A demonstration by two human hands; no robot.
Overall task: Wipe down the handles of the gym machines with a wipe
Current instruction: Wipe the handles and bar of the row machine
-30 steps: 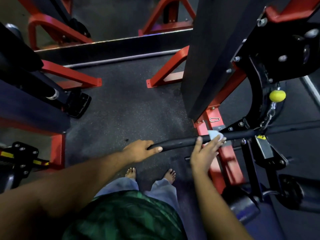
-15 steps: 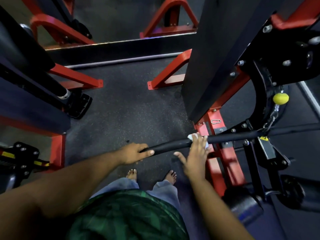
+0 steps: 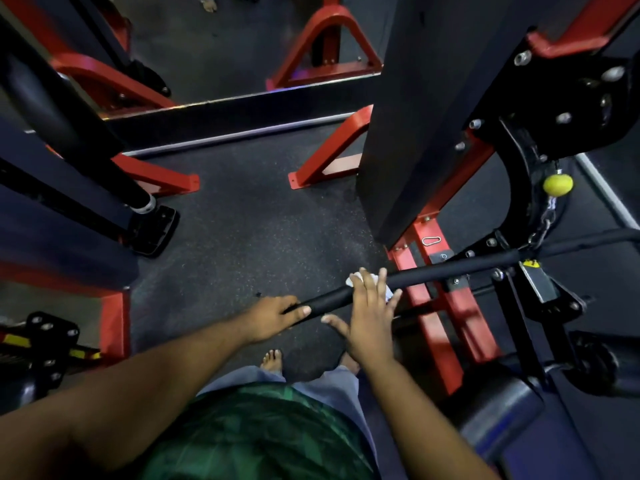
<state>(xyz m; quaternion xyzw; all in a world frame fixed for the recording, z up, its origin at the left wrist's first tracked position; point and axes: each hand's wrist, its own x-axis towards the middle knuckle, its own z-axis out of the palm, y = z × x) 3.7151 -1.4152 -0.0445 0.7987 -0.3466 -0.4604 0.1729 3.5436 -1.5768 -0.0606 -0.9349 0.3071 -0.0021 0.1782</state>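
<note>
A long black padded pull-down bar [image 3: 446,270] hangs from a chain across the lower middle of the head view. My left hand [image 3: 273,317] grips the bar's left end, thumb lying along it. My right hand [image 3: 372,315] lies over the bar just right of that, fingers straight and spread, pressing a small white wipe [image 3: 356,280] against the grip. Only the wipe's edges show above and beside my fingers.
The red and black machine frame [image 3: 446,306] stands right behind the bar, with a yellow ball stop [image 3: 557,184] on the cable. A padded seat roller [image 3: 498,414] is at lower right. Another machine's foot plate [image 3: 154,230] is at left. Dark rubber floor [image 3: 249,237] lies between.
My right hand has slid the wipe leftward along the bar toward my left hand, and its fingers have flattened over the grip. The left hand keeps its hold on the end.
</note>
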